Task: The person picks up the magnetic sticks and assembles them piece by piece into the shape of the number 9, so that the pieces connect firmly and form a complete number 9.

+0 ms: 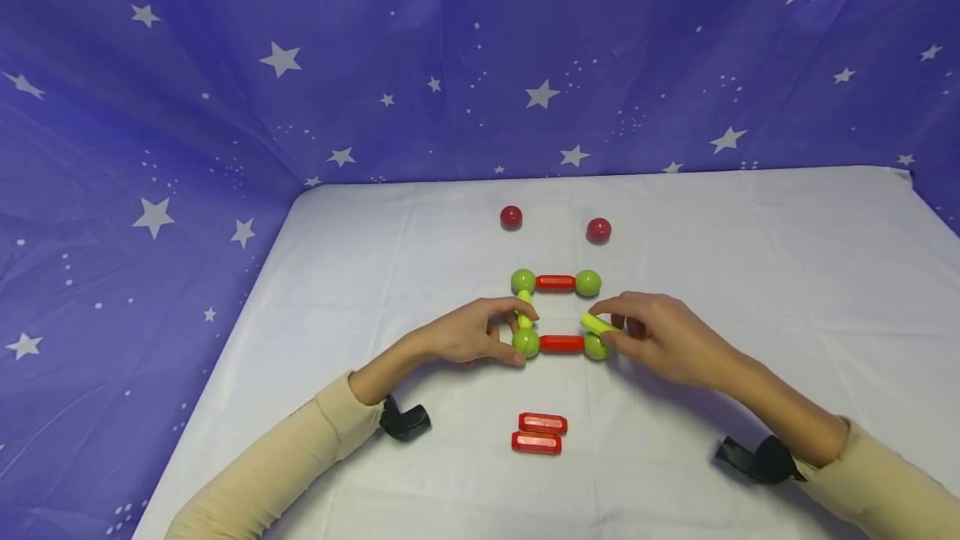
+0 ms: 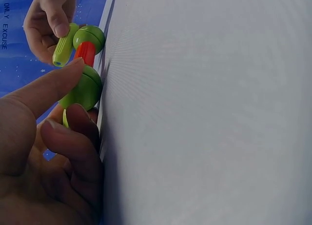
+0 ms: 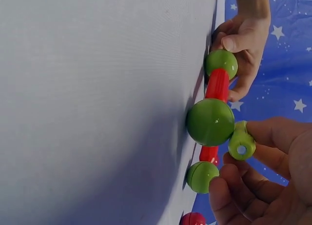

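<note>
Left hand [image 1: 476, 333] gripped the lower-left green ball [image 1: 527, 343] mid-frame, fingers curled, likely steadying the joined pieces. Right hand [image 1: 667, 336] pinched a yellow-green rod [image 1: 596, 322], right of centre, tilted by the lower-right ball [image 1: 596, 347]; presumably kept one end exposed.

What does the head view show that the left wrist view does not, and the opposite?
Only the head view: two red balls and two loose red rods side by side.
Only the left wrist view: lettering on the blue cloth, and a blue spot on the held yellow-green rod's end.
Both: the right hand holding that rod, the left hand at a green ball, and a red rod linking it to another.
</note>
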`<move>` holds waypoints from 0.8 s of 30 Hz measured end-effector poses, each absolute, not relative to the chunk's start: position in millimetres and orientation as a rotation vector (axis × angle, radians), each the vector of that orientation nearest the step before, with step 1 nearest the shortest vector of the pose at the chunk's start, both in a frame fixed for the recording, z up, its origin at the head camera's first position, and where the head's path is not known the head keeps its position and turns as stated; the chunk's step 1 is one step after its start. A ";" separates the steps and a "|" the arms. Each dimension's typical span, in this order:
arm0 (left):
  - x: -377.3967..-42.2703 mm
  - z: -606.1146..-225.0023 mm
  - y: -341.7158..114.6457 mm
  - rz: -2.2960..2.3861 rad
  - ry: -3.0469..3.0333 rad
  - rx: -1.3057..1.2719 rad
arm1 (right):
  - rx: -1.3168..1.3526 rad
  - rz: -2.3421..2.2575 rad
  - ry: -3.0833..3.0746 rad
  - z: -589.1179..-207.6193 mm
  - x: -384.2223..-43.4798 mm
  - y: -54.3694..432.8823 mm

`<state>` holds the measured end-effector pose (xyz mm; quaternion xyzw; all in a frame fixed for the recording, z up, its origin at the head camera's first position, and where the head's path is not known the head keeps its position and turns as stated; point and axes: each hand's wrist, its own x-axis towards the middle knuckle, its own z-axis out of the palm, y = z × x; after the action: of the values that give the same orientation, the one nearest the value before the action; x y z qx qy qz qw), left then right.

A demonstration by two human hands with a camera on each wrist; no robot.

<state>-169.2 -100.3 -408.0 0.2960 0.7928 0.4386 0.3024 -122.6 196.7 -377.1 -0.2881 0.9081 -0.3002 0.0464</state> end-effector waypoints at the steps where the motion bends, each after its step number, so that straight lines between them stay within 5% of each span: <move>1: -169.1 -408.1 -100.4 1.161 2.104 0.787 | -0.871 -0.911 2.768 -377.2 -123.3 196.7; 24: -169.3 -408.8 -100.5 1.150 2.126 0.792 | -0.776 -0.970 2.765 -379.6 -126.6 195.8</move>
<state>-169.3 -100.5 -408.8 0.2976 0.7988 0.4321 0.2943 -126.6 195.8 -379.6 -0.2558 0.9107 -0.3195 0.0553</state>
